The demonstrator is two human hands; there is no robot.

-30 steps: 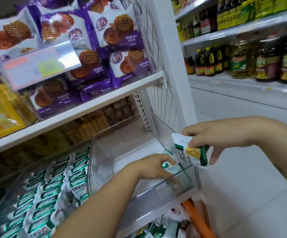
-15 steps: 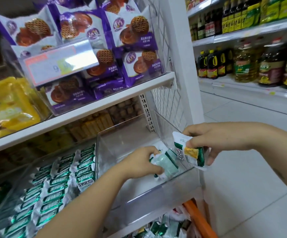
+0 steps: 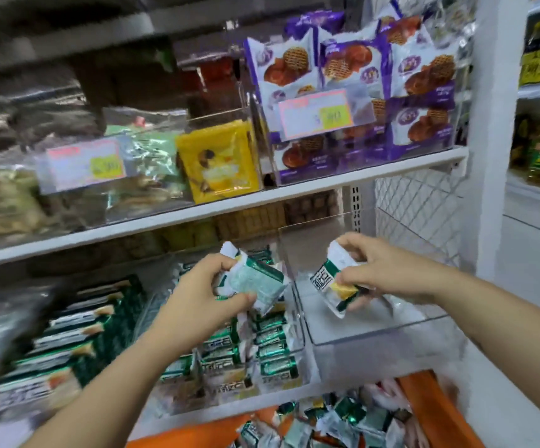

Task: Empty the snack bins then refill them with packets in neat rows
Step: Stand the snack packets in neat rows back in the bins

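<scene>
1. Hands: L hand (image 3: 210,286) grips a green-white packet (image 3: 257,279). R hand (image 3: 383,270) pinches a second packet (image 3: 328,279). Fingers curled on both.
2. Position: empty clear bin (image 3: 381,333) sits right of stocked bin (image 3: 275,360). R packet hangs over its near-left corner. L packet is over stocked bin, just left of shared wall.
3. Axis: R packet tilted, long axis far-left to near-right, not square w/ bin walls.
4. Judgement: R hand nearer, prob. places first after straightening. Loose stock lies in orange basket (image 3: 423,412), near, below.

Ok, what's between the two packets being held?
Head view: only the clear bin wall stands between the pale green packet in the left hand and the yellow-printed packet in the right hand.
</scene>
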